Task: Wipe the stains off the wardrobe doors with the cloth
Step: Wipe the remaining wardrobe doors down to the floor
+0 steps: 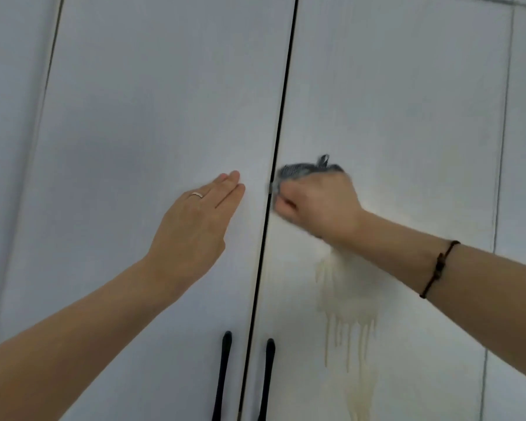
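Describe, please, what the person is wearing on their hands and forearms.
The left hand wears a thin, pale metal ring on one finger. A dark cord bracelet with a knotted or beaded section circles the forearm behind the right hand. No sleeves or gloves are in view.

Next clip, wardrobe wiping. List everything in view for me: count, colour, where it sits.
left door: one, white, left of the dark gap.
right door: one, white, right of the gap.
handles: two, black, bottom centre, one per door.
stain: one, yellowish drips, right door below the right hand.
cloth: one, grey, on the right door beside the gap.
ring: one, pale, on a left-hand finger.
bracelet: one, dark, right forearm.
left hand: one, flat on the left door.
right hand: one, grips the cloth.
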Action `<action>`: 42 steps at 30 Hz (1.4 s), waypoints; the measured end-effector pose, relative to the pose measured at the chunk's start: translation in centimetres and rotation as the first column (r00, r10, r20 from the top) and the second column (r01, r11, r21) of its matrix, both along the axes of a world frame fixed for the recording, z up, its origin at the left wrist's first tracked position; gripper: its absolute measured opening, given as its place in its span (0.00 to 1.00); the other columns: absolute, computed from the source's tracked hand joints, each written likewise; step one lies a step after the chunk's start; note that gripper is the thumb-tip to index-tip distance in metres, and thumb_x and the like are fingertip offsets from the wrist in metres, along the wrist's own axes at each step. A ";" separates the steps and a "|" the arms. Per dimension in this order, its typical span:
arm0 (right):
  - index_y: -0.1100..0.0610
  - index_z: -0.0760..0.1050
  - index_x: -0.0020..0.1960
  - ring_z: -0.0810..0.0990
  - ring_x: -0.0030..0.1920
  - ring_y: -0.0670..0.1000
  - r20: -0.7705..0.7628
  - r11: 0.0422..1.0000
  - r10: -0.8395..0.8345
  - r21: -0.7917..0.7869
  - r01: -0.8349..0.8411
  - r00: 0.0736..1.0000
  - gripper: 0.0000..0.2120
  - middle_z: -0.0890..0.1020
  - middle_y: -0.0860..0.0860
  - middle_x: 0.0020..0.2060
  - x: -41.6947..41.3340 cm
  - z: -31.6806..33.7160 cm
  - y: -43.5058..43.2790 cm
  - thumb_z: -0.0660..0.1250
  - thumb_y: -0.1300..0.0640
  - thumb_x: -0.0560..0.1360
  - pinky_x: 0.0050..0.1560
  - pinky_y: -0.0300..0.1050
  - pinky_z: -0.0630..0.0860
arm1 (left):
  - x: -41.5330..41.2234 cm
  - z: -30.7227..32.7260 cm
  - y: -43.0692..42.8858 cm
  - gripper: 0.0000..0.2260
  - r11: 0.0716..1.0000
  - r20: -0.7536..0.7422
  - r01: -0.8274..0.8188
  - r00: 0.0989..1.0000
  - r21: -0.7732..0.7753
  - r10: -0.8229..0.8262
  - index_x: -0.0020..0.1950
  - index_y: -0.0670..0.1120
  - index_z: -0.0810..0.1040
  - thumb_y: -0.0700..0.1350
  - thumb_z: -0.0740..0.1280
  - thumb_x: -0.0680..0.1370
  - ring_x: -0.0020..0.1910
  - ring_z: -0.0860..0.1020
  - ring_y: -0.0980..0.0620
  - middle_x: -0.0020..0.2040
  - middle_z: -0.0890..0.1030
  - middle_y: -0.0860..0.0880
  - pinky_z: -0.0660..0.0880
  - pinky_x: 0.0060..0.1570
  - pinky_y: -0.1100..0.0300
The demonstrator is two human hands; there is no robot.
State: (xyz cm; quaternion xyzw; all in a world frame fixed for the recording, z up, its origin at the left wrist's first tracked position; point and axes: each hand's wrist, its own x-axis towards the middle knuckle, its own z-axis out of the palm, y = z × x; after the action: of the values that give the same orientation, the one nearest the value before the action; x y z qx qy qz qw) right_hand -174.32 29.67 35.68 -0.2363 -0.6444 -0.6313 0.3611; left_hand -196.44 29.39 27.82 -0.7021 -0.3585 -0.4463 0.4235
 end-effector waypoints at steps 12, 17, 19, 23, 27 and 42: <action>0.53 0.68 0.30 0.72 0.24 0.54 0.109 0.982 0.113 -0.161 -0.095 0.988 0.15 0.71 0.49 0.23 -0.9 -8.4 1.2 0.69 0.54 0.73 0.31 0.43 0.65 | 3.7 1.4 -1.0 0.12 0.956 0.170 -0.281 0.950 0.085 0.264 0.57 0.41 0.74 0.35 0.62 0.75 0.50 0.75 0.40 0.57 0.77 0.42 0.69 0.45 0.49; 0.56 0.76 0.38 0.80 0.33 0.61 -0.379 0.999 -0.030 0.005 0.035 0.925 0.12 0.80 0.56 0.32 5.4 3.9 -1.8 0.63 0.50 0.76 0.33 0.44 0.65 | 5.1 3.4 -0.2 0.23 0.964 0.100 -0.216 0.974 0.158 0.202 0.75 0.39 0.65 0.34 0.58 0.79 0.75 0.66 0.40 0.77 0.63 0.40 0.70 0.64 0.47; 0.56 0.73 0.38 0.77 0.36 0.63 -0.594 0.999 -0.024 0.007 0.036 0.804 0.15 0.77 0.57 0.32 7.2 6.4 -1.8 0.57 0.48 0.78 0.36 0.47 0.63 | 5.9 3.2 0.4 0.26 0.966 0.070 -0.215 0.976 0.145 0.207 0.78 0.37 0.60 0.33 0.55 0.79 0.77 0.62 0.39 0.79 0.60 0.39 0.68 0.68 0.44; 0.56 0.73 0.31 0.73 0.24 0.58 -0.525 0.994 0.081 0.101 -0.033 0.847 0.14 0.74 0.54 0.24 4.8 0.1 0.3 0.65 0.51 0.73 0.30 0.43 0.63 | 7.2 2.2 1.5 0.27 0.958 0.123 -0.257 0.963 0.129 0.241 0.80 0.36 0.57 0.33 0.45 0.79 0.78 0.59 0.38 0.80 0.58 0.38 0.63 0.73 0.42; 0.52 0.68 0.29 0.70 0.22 0.54 -0.043 0.982 0.152 -0.104 -0.156 0.987 0.17 0.69 0.49 0.22 4.3 -10.5 0.9 0.65 0.54 0.75 0.29 0.43 0.68 | 7.7 2.3 1.3 0.28 0.967 0.170 -0.227 0.964 0.112 0.206 0.79 0.36 0.57 0.34 0.43 0.78 0.78 0.59 0.37 0.79 0.58 0.37 0.62 0.73 0.39; 0.54 0.74 0.36 0.74 0.27 0.55 -0.179 0.993 -0.002 -0.114 -0.018 0.984 0.05 0.75 0.53 0.27 5.6 -8.5 0.5 0.67 0.56 0.70 0.33 0.46 0.68 | 9.5 2.1 0.8 0.26 0.928 0.191 -0.373 0.912 0.015 0.364 0.79 0.33 0.45 0.34 0.44 0.80 0.78 0.54 0.32 0.80 0.48 0.33 0.61 0.74 0.38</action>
State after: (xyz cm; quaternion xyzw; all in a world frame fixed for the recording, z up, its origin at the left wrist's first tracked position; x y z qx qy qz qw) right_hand -168.73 30.22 27.14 -0.3097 -0.6455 -0.5681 0.4057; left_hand -186.98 30.19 29.90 -0.5664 -0.5104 -0.4305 0.4830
